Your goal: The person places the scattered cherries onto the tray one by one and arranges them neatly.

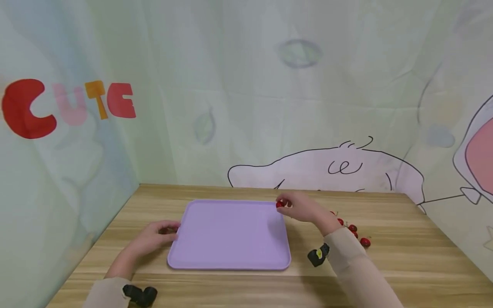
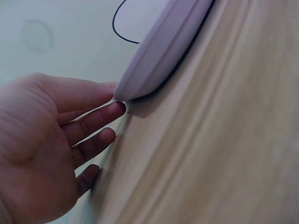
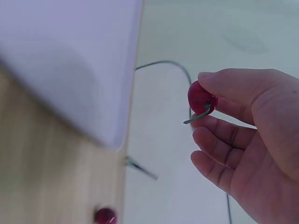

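A lilac tray (image 1: 231, 235) lies flat in the middle of the wooden table (image 1: 404, 256). My right hand (image 1: 298, 207) pinches a red cherry (image 1: 280, 204) over the tray's far right corner; the right wrist view shows the cherry (image 3: 201, 98) with its green stem held between thumb and forefinger. My left hand (image 1: 159, 234) rests at the tray's left edge, its fingers (image 2: 96, 121) fairly straight and touching the tray rim (image 2: 154, 60). Several more red cherries (image 1: 352, 231) lie on the table to the right of the tray.
Printed cloth walls close in the table at the back and both sides. One loose cherry (image 3: 105, 216) lies on the wood below my right hand. Bare table surface shows in front of the tray and at the far right.
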